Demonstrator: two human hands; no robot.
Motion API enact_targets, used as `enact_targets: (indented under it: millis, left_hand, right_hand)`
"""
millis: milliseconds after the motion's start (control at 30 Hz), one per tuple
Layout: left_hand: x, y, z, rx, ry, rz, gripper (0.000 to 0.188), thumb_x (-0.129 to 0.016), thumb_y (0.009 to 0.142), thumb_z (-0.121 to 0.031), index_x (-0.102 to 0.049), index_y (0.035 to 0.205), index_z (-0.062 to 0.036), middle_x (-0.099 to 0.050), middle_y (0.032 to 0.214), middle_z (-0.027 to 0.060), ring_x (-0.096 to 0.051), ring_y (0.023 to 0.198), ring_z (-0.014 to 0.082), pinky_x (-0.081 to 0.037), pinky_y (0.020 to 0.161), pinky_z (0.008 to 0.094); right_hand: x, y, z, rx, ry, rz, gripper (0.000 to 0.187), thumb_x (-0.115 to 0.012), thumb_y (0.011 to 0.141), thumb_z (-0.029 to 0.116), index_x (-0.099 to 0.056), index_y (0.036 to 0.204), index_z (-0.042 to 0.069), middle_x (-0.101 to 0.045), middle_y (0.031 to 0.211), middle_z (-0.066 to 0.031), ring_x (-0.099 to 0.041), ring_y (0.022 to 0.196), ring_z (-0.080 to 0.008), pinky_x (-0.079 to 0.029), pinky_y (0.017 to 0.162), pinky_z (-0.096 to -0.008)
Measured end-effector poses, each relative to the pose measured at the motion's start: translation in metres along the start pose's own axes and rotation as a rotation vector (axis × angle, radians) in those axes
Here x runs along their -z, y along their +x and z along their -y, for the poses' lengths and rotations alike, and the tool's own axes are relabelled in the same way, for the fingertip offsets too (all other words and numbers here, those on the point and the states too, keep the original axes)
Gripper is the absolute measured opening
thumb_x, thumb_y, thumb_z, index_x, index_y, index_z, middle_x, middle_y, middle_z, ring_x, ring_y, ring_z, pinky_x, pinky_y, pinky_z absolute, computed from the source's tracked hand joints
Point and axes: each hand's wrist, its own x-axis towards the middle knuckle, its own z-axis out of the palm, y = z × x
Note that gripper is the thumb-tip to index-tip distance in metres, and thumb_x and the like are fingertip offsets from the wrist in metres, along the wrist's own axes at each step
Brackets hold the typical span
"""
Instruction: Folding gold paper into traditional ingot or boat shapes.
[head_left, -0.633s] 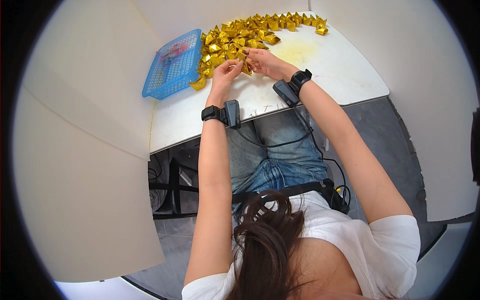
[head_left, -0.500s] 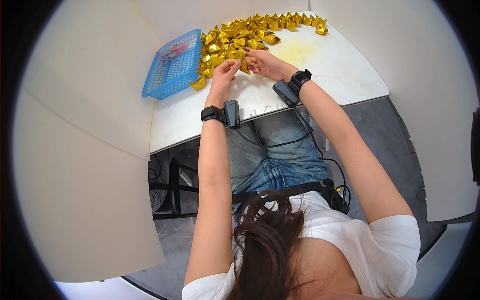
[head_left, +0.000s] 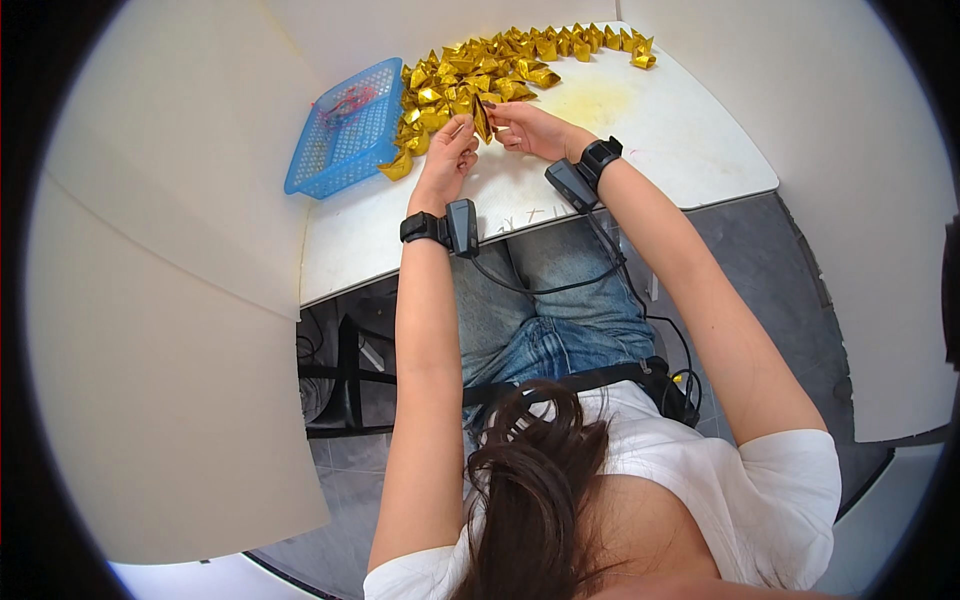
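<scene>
Both hands meet over the white bench [head_left: 640,140] — left hand [head_left: 447,158] and right hand [head_left: 532,128] pinch one gold folded paper piece [head_left: 482,118] between their fingers, just beside the gold pile [head_left: 500,65] and blue basket [head_left: 335,150].

A blue plastic basket [head_left: 345,128] stands on the left part of the white table [head_left: 690,140], with something red inside it. A long pile of folded gold paper pieces [head_left: 520,55] lies along the far edge, just beside the basket. White panels [head_left: 170,300] surround the table.
</scene>
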Motion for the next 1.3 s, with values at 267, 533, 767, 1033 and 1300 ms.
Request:
enact_targets:
  millis: [267,533,767,1033,1300]
  left_hand:
    - [-0.004,-0.002,-0.003,0.014,0.025,0.011,0.012,-0.053,0.091,-0.026,-0.055,0.092,-0.0142,-0.040,0.064,-0.0097,-0.031,0.052,0.0002,-0.025,0.045,0.0153]
    - [-0.003,-0.001,-0.002,0.005,-0.071,-0.054,0.018,-0.055,0.090,-0.033,-0.056,0.095,-0.0159,-0.052,0.079,-0.0092,-0.042,0.064,0.0011,-0.031,0.050,0.0154]
    - [-0.009,-0.002,-0.005,-0.015,-0.083,-0.068,0.011,-0.057,0.088,-0.030,-0.056,0.093,-0.0204,-0.052,0.081,-0.0131,-0.046,0.071,0.0021,-0.036,0.062,0.0190]
    - [-0.004,-0.001,-0.007,-0.070,-0.161,0.056,0.015,-0.053,0.091,-0.029,-0.054,0.094,-0.0145,-0.050,0.080,-0.0086,-0.043,0.068,0.0025,-0.034,0.057,0.0181]
    - [-0.001,-0.001,-0.005,-0.028,-0.272,0.040,0.020,-0.048,0.093,-0.032,-0.049,0.083,-0.0142,-0.036,0.062,-0.0074,-0.034,0.058,0.0047,-0.030,0.051,0.0178]
  right_hand:
    - [0.002,0.003,-0.003,0.035,-0.061,-0.036,0.013,-0.055,0.089,0.027,-0.058,0.092,0.015,-0.047,0.074,0.0093,-0.041,0.061,-0.0027,-0.034,0.057,-0.0177]
    - [0.000,0.000,0.000,0.093,-0.075,-0.080,0.011,-0.055,0.089,0.026,-0.056,0.085,0.016,-0.045,0.067,0.0092,-0.042,0.061,-0.0025,-0.035,0.057,-0.0175]
    - [0.004,0.004,-0.001,0.156,-0.082,-0.121,0.014,-0.055,0.089,0.026,-0.054,0.081,0.014,-0.043,0.062,0.0087,-0.039,0.055,-0.0031,-0.032,0.052,-0.0173]
    - [0.002,0.005,0.000,0.158,-0.089,-0.089,0.012,-0.056,0.088,0.023,-0.058,0.088,0.011,-0.042,0.061,0.0085,-0.033,0.050,-0.0027,-0.028,0.049,-0.0167]
    - [0.001,0.007,-0.003,0.101,-0.055,-0.055,0.013,-0.055,0.089,0.024,-0.058,0.093,0.011,-0.049,0.071,0.0097,-0.039,0.057,-0.0024,-0.034,0.053,-0.0166]
